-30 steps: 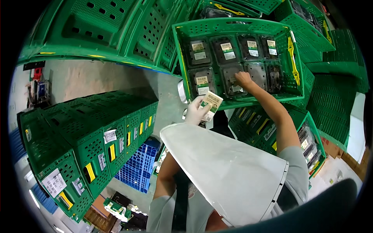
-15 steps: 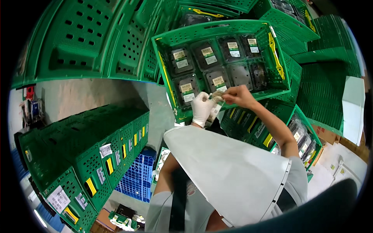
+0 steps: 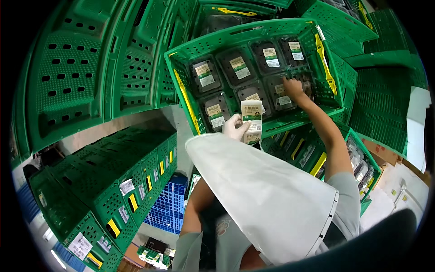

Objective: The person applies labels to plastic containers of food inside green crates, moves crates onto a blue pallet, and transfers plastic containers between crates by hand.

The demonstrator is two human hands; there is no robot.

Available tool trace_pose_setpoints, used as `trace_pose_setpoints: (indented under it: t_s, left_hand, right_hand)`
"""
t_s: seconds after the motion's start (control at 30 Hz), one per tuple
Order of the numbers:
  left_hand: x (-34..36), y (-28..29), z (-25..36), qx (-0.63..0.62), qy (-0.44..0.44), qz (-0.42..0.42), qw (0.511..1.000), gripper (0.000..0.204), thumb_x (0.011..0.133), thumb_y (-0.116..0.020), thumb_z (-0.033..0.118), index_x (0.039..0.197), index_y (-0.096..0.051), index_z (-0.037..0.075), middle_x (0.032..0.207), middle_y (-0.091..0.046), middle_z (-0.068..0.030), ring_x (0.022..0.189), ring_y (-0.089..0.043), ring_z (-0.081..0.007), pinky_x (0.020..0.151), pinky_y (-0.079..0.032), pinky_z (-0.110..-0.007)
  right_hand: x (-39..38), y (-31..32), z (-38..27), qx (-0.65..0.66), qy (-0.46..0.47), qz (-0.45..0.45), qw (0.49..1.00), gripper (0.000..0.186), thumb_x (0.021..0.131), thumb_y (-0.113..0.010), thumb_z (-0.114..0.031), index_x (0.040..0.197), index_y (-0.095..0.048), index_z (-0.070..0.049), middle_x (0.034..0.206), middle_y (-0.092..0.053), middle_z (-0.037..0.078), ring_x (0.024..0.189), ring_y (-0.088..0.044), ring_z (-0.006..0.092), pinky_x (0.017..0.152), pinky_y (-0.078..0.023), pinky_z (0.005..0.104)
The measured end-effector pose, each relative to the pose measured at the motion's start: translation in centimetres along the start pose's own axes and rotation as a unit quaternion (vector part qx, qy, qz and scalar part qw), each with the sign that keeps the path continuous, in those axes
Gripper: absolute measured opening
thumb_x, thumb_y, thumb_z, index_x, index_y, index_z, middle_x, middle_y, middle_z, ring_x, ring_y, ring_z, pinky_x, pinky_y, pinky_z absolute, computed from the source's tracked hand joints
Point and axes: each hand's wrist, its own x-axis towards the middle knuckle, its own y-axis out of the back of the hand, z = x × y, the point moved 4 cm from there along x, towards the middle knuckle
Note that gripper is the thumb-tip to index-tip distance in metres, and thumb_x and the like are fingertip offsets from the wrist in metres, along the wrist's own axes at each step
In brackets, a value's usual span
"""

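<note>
My left hand [image 3: 234, 127], in a white glove, grips a strip of printed cream-and-green labels [image 3: 251, 115] at the near edge of a green crate [image 3: 251, 28]. The crate holds several clear lidded punnets of dark produce [image 3: 202, 86], most bearing such a label. My bare right hand [image 3: 293, 89] has its fingers curled on the right-middle punnet of the near row [image 3: 281, 106], just above a label on it; what, if anything, the fingertips hold is hidden. A large white sheet [image 3: 267, 190] lies across the view below my hands, its underside hidden.
Tall green crates [image 3: 77, 54] stand at upper left, stacked crates [image 3: 376, 104] at right. A row of green crates with yellow latches [image 3: 95, 190] runs along the lower left, beside a blue plastic pallet [image 3: 165, 206]. A crate of more punnets [image 3: 362, 170] sits at lower right.
My right hand has moved from the label strip in my left hand to the punnet on the right. The middle near punnet has gained a label, and one now shows under my right hand.
</note>
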Motion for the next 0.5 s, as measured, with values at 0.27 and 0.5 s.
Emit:
trace_pose_setpoints:
  t_s: [0.27,0.5]
  left_hand:
    - [1.0,-2.5,2.0,0.138,-0.037,-0.033,0.989,0.035,0.078,-0.067,0.018,0.105,-0.05,0.003,0.099,-0.06,-0.0089,0.094,-0.056,-0.016,0.081,-0.043,-0.028]
    - [1.7,-5.0,2.2,-0.174,-0.085,0.0,0.981,0.031,0.079,-0.063,0.002,0.109,-0.055,0.001,0.092,-0.06,-0.0047,0.082,-0.057,-0.0115,0.073,-0.045,-0.024]
  right_hand:
    - [-9.7,14.1,-8.1,0.591,0.075,-0.148,0.789,0.033,0.078,-0.067,-0.027,0.088,-0.059,0.003,0.067,-0.062,0.007,0.063,-0.061,0.0095,0.052,-0.049,0.0237]
    - [-13.3,14.6,-9.5,0.41,0.069,0.011,0.91,0.021,0.081,-0.064,-0.018,0.075,-0.057,0.001,0.055,-0.056,0.014,0.051,-0.061,0.0224,0.046,-0.045,0.0316]
